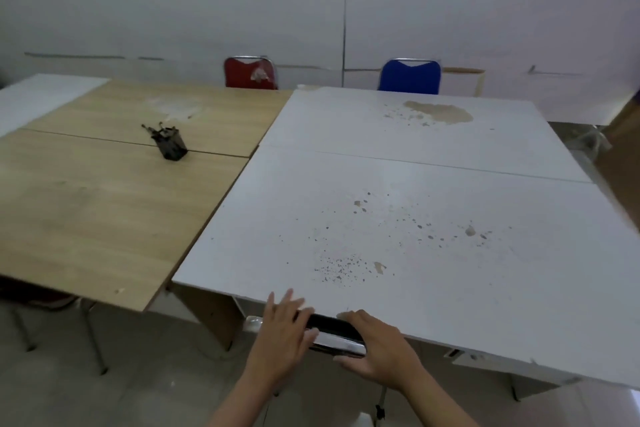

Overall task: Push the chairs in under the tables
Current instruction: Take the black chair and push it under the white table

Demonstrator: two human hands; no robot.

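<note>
A chair with a black backrest and chrome top rail (337, 336) stands pushed up against the near edge of the white table (415, 211); only the top of its back shows. My left hand (284, 333) lies flat against the left end of the backrest, fingers spread. My right hand (377, 347) rests over the right end, fingers curled around the rail. A red chair (250, 73) and a blue chair (409, 76) stand at the far side of the tables, against the wall.
A wooden table (104, 204) adjoins the white one on the left, with a black pen holder (169, 146) on it. Under its near edge a dark chair with metal legs (52, 315) is partly visible. Grey floor lies in front.
</note>
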